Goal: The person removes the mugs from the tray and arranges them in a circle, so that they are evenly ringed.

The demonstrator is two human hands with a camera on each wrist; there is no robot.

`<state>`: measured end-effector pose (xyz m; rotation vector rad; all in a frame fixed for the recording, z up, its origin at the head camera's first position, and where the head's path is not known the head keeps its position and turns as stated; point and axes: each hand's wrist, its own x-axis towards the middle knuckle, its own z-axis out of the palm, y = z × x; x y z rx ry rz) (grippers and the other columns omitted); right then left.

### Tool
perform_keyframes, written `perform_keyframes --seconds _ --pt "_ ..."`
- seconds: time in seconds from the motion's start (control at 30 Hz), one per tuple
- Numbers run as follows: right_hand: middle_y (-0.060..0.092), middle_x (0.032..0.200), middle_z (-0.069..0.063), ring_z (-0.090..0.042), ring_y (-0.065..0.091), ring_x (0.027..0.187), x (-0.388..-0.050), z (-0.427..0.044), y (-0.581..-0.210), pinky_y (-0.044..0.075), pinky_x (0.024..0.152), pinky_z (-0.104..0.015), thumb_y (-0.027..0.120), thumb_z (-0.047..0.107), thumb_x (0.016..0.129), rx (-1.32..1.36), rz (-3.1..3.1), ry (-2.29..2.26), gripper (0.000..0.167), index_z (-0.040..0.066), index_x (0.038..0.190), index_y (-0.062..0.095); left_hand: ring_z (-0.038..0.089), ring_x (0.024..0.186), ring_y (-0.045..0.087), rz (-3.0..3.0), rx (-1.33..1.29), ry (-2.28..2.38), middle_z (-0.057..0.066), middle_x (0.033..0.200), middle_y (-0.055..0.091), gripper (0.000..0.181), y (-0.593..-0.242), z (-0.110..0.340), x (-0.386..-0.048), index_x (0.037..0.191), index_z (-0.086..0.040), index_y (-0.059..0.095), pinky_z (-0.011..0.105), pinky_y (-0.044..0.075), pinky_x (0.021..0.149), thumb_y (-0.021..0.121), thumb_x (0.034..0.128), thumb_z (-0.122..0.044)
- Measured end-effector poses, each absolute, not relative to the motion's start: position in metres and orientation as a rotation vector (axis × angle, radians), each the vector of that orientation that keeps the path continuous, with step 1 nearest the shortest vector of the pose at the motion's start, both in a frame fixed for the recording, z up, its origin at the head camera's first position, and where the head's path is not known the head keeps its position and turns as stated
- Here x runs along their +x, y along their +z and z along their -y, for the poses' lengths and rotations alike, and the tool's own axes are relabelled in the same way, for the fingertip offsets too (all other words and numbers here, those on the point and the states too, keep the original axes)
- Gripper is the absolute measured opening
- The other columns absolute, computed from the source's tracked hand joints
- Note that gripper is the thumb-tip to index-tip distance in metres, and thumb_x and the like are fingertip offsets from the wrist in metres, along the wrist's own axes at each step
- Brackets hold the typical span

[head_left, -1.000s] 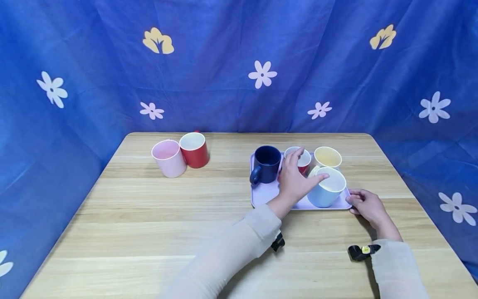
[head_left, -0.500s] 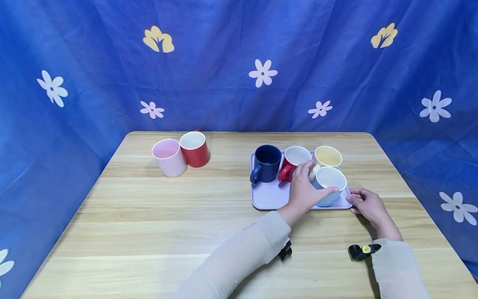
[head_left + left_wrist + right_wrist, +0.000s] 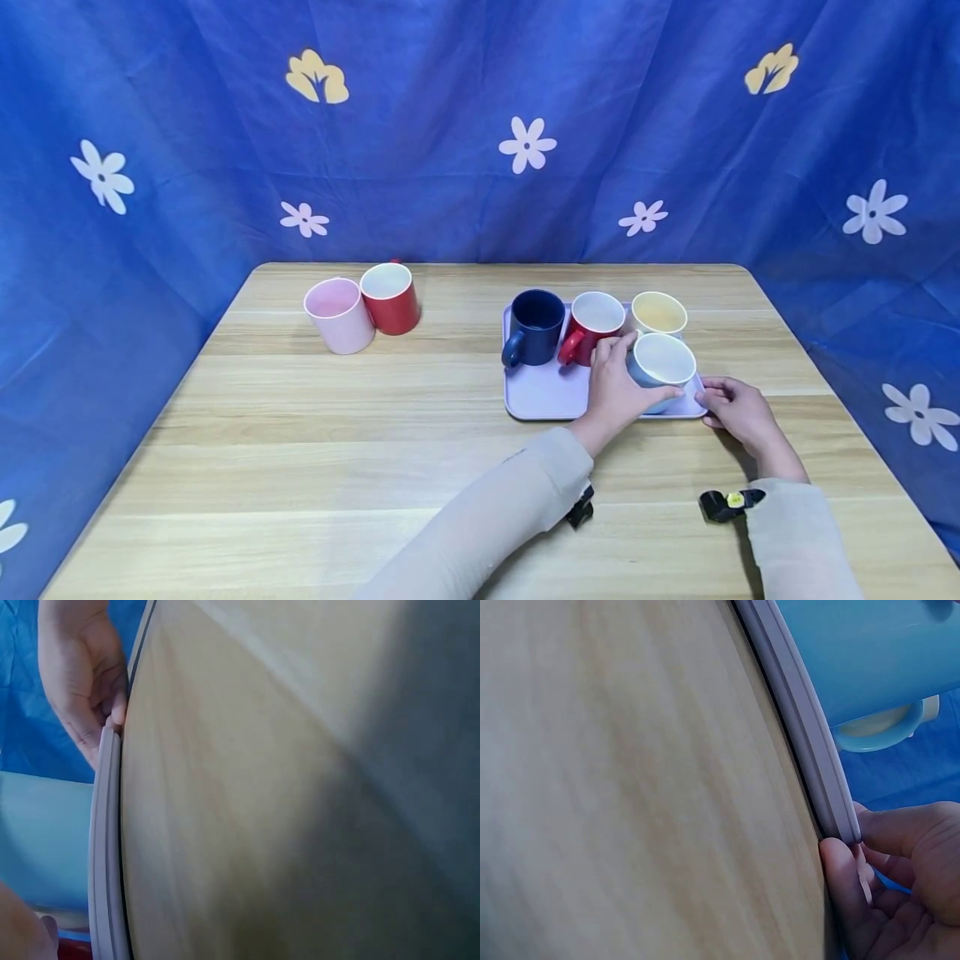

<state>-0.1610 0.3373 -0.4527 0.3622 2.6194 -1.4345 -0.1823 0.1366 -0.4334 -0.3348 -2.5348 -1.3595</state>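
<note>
A light lilac tray (image 3: 540, 398) lies at the right of the table, with several mugs standing upright on it. At its front right is a light blue mug (image 3: 665, 360); my left hand (image 3: 618, 392) grips it from the left, thumb across the front and fingers round the far left side. My right hand (image 3: 742, 417) pinches the tray's right front corner between thumb and fingers, seen close up in the right wrist view with the tray rim (image 3: 806, 727). The light blue mug's handle (image 3: 885, 739) points away to the right there. Beside my left fingers stands a red mug (image 3: 583, 337).
A navy mug (image 3: 536, 333) stands at the tray's left, its handle toward the front left. Behind the light blue mug is a cream mug (image 3: 658, 313). At the far left, a pink mug (image 3: 341, 323) and another red mug (image 3: 393, 307) stand together on the wooden table (image 3: 300, 467).
My left hand has moved right and toward me, from in front of the red mug on the tray to round the light blue mug. The right hand has stayed at the tray corner.
</note>
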Motion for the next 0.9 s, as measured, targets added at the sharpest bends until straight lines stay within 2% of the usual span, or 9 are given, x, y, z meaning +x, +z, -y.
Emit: perform_keyframes --seconds 0.37,0.9 --pt "0.053 0.116 -0.026 -0.004 0.056 0.076 -0.1615 -0.3384 -0.4537 0.054 0.065 -0.023 0.053 0.012 0.097 0.354 -2.621 -1.443 0.044 -0.014 0.131 0.043 0.01 0.106 0.042 2.512 -0.317 -1.435 -0.001 0.112 0.044 0.086 -0.4344 -0.1412 -0.1855 0.126 -0.019 0.057 0.02 0.036 0.091 0.094 0.0513 -0.041" --pt "0.055 0.114 -0.025 -0.002 0.056 0.075 -0.1606 -0.3375 -0.4533 0.054 0.064 -0.023 0.053 0.011 0.097 0.332 -2.64 -1.44 0.042 -0.014 0.13 0.044 0.013 0.112 0.046 2.482 -0.484 -1.318 -0.001 0.122 0.054 0.086 -0.4325 -0.1339 -0.1884 0.125 -0.013 0.056 0.019 0.037 0.093 0.092 0.0527 -0.043"
